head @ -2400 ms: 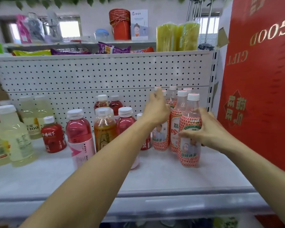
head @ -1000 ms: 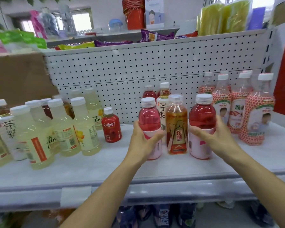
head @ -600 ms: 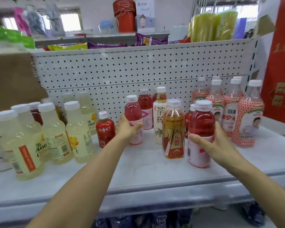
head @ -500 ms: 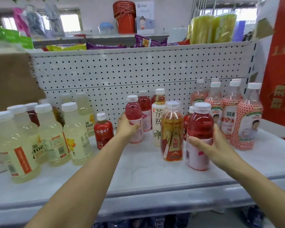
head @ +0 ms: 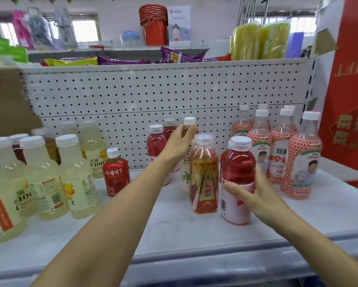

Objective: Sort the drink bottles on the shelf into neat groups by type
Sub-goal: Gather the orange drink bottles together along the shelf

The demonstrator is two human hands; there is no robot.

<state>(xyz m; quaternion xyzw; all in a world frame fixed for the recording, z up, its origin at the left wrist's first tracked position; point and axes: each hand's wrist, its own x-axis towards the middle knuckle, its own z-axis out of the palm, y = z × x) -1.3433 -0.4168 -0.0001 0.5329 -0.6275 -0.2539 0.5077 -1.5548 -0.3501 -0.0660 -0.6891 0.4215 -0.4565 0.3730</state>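
Note:
On the white shelf (head: 169, 230), my left hand (head: 179, 145) reaches to the back and curls round the neck of a tall white-label tea bottle (head: 186, 175). Just left of it stand two pink drink bottles (head: 155, 141) against the pegboard. My right hand (head: 254, 193) grips a red drink bottle with a pink label (head: 238, 168) near the front. An amber bottle with a red and gold label (head: 204, 172) stands between my hands. Pale yellow bottles (head: 74, 177) are grouped at the left, with a small red bottle (head: 116, 172) beside them. Red-dotted label bottles (head: 302, 162) are grouped at the right.
A white pegboard (head: 153, 90) backs the shelf. Snack packs and red cups (head: 153, 23) sit on the ledge above. A red gift box (head: 352, 79) borders the right side and brown cardboard (head: 6, 100) the left. The shelf's front lip (head: 194, 264) runs below my arms.
My left hand let go of the pink bottle at the back and moved right onto the tea bottle's neck. My right hand still holds the red bottle in much the same place.

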